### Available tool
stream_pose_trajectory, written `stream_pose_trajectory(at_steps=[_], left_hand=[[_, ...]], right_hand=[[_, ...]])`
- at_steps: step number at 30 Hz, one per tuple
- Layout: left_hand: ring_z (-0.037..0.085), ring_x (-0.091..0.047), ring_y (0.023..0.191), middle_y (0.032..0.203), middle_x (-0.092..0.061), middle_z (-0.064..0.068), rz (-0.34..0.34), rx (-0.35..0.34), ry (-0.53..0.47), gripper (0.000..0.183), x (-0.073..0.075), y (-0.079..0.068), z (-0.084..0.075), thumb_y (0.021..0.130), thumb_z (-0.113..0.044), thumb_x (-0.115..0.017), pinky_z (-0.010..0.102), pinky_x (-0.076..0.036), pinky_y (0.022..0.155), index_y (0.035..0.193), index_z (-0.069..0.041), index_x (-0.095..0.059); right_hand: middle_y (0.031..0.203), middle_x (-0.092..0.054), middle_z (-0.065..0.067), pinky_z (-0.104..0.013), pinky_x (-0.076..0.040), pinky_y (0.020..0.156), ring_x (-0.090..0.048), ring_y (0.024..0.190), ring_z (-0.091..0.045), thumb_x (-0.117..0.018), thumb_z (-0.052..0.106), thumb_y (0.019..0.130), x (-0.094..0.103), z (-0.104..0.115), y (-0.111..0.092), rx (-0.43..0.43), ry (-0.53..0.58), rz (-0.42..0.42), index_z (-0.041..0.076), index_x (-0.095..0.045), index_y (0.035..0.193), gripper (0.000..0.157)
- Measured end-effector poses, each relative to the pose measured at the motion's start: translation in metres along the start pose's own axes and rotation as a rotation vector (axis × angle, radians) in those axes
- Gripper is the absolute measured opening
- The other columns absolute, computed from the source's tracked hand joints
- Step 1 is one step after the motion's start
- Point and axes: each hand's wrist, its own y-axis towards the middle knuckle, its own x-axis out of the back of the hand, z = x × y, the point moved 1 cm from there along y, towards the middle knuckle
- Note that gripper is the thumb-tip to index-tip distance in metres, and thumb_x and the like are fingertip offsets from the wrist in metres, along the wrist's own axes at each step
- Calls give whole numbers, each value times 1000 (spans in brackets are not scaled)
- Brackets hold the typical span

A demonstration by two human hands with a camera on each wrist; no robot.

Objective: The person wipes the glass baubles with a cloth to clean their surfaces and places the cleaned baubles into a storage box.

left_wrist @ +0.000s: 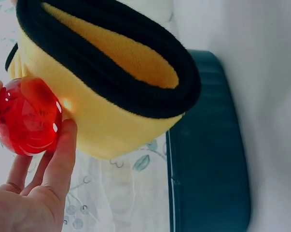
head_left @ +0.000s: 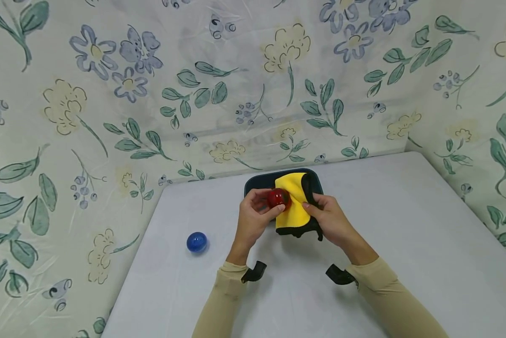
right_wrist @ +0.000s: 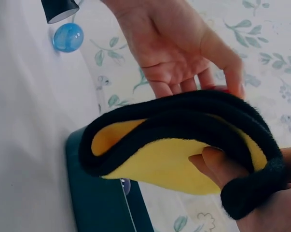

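Note:
My left hand (head_left: 255,212) holds a shiny, see-through red ball (head_left: 277,199) between thumb and fingers, over the near side of a dark teal tub (head_left: 253,182). In the left wrist view the red ball (left_wrist: 28,116) lies against the folded cloth. A yellow cloth with black edging (head_left: 294,213) hangs from my right hand (head_left: 330,220), whose thumb and fingers pinch it. Seen from the right wrist, the cloth (right_wrist: 159,159) is folded over in layers and hides most of the ball.
A clear blue ball (head_left: 196,242) sits on the white table (head_left: 164,291), left of the hands. Inside the tub a small shiny round thing (right_wrist: 126,186) shows past the cloth. Flowered sheeting (head_left: 236,94) hangs behind the table and at both sides.

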Motion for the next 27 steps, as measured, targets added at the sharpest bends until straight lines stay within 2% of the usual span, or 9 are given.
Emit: stream_pose_trajectory(at_steps=[7,15,21,27], left_hand=[[33,-73,109,130,-67,19,4,45,-2,51,2,3,2,86,-11,-83,39,-61,98,131,-4,-60],[35,-75,110,129,-65,20,68,95,9,53,2,4,6,88,-15,-83,39,-63,92,136,-7,-64],[28,-72,106,122,-72,16,69,103,113,49,1,3,9,87,-22,-85,39,-62,97,130,-8,-68],[23,-69,95,113,-73,13,96,108,184,47,0,2,8,85,-25,-86,37,-63,92,126,-9,-69]], right_hand=[[140,-56,-33,-30,-61,95,-69,107,-16,-46,9,110,-1,1,-1,14,-26,-10,-10,-43,150,45],[141,-57,-33,-33,-62,94,-70,112,-23,-47,8,109,-1,3,-3,50,-52,-46,-10,-46,148,43],[139,-59,-31,-33,-62,94,-70,112,-26,-49,7,108,0,5,-4,58,-113,-76,-9,-49,146,42],[135,-61,-32,-32,-63,93,-69,108,-27,-49,6,108,2,8,-4,84,-136,-86,-11,-51,143,40]])
